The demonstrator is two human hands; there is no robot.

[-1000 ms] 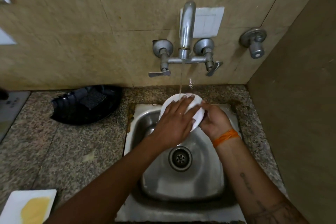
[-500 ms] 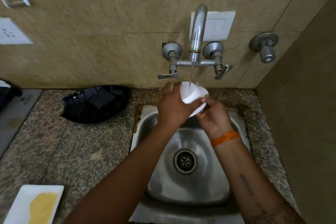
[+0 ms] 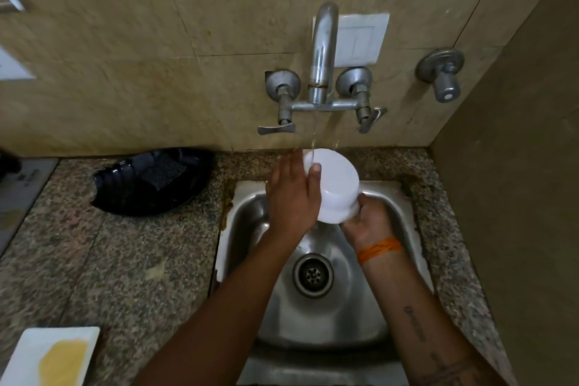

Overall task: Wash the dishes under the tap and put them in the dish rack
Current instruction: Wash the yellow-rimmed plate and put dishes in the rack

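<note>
Beige marble wall tiles (image 3: 156, 41) are seen behind a speckled granite counter (image 3: 125, 260); a white switch plate (image 3: 363, 37) is mounted on the wall.

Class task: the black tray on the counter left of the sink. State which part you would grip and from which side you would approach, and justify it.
Probably the near rim of the black tray, from the sink side. The rim is raised and ribbed, a dark pad lies inside it, and the wall blocks its far side.
</note>
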